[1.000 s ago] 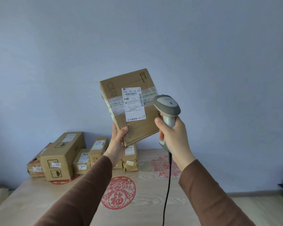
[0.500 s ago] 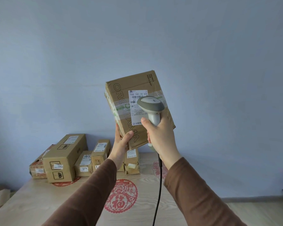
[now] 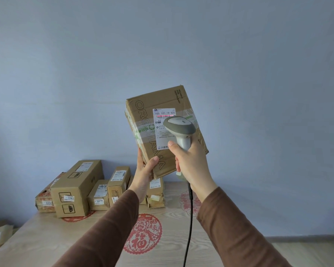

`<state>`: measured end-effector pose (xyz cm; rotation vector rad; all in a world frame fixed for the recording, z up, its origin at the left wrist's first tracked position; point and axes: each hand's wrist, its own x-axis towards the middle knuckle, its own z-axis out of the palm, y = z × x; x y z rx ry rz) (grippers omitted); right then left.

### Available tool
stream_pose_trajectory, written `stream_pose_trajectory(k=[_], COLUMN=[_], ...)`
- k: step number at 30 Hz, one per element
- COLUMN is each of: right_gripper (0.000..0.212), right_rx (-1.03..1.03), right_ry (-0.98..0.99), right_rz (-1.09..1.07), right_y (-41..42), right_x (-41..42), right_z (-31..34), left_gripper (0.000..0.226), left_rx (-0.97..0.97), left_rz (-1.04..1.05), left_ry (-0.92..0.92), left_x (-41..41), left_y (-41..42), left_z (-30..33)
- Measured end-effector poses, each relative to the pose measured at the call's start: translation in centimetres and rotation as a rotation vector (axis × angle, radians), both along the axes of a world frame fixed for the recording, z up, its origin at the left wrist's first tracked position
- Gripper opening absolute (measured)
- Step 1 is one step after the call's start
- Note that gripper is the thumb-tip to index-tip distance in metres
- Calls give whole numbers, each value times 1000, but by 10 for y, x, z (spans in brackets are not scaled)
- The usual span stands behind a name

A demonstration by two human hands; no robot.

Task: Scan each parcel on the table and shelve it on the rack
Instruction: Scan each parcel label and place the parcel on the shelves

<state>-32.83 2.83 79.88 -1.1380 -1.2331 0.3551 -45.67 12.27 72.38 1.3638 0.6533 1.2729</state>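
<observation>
Item 1. Left hand (image 3: 144, 175): raised, brown sleeve; the grip is curled round the lower left corner of a cardboard parcel (image 3: 143, 116), thumb on the front face, fingers behind.

Item 2. Right hand (image 3: 193, 160): brown sleeve; the grip is wrapped round the handle of a grey barcode scanner (image 3: 178, 127). The scanner's head sits in front of the parcel's face, aimed at it. A black cable (image 3: 189, 218) hangs down from the handle.

Item 3. Parcel: held in the air above the table, tilted, top leaning left. A white shipping label (image 3: 162, 112) reading "505 101-19 525" faces the camera; a red scan line lies across its barcode. Clear tape with green print crosses the box.

Item 4. Table (image 3: 37, 239): pale wood grain, with red paper-cut decorations (image 3: 142, 236) on its top.

Item 5. Further parcels, at the table's far left against the wall: a long carton tagged 1042 (image 3: 75, 191), a low box tagged 4058 (image 3: 44, 201) on its left, and narrower boxes (image 3: 117, 185) on its right, side by side.

Item 6. Wall (image 3: 162, 45): plain blue-grey.
</observation>
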Motion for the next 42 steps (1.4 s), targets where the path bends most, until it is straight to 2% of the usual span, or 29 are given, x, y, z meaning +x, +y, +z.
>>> stream_pose_trajectory(k=[10,13,16,20,23,29,32,36,39,42], right_gripper=[16,19,13,30,17,21,23,11,16,22], right_rx=[-16,-17,9,-28,-89,-235,-314,-400,-426,-494], right_ry=[60,115,157,223,283,385,374,311,316,324], right_rz=[91,137,173,214,356,620,725,833,870,927], right_y=[1,6,19,41,46,34,15,-16,-40,-62], right_x=[-16,-35,-61,-114,-173,-323,-404,-511,-589,-661], right_z=[-2,-7,-13,-27,-36,-54,-60,-74,-92,-109], left_gripper=[71,69,69,64,66,71,66,67,66,53], left_rx=[1,-26,-53,-83,-132,-219,-257,-378,-497,-526], left_rz=[78,128,201,336,427,621,707,782,833,925], left_ry=[-9,-19,3,27,25,-8,-15,-68,-131,-229], left_x=[-40,-76,-126,-206,-281,-430,-503,-599,-658,-704], left_y=[-6,-13,-22,-41,-62,-129,-170,-226,-263,-297], left_z=[1,1,1,-2,-6,-8,-6,-14,-26,-32])
